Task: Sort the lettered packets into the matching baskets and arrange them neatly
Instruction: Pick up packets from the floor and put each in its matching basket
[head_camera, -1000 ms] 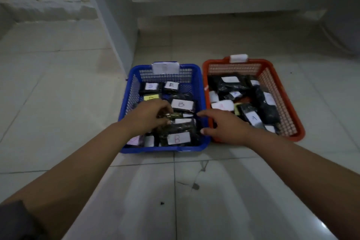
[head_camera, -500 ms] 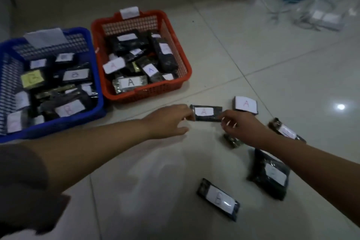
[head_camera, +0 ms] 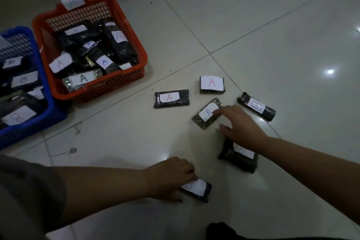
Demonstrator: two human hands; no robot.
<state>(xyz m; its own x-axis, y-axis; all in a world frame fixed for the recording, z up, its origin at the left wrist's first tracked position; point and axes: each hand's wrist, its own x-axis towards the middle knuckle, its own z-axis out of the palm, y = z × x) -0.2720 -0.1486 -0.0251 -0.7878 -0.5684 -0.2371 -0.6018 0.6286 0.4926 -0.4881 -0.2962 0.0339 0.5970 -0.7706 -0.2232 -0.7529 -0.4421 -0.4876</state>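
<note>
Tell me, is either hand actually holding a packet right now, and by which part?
Left hand grips the near packet by its left end. Right hand only touches the blue-A packet at its right edge; nothing lifted.

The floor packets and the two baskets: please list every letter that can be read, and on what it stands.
"A", red: long dark packet on the floor.
"A", red: short packet.
"A", blue: tilted packet, touched by the right hand.
"B": dark packet.
"A": tag on the red basket.
"A", black: front packet inside it.
Blurred: labels in the blue basket; hidden: label under the left hand.
</note>
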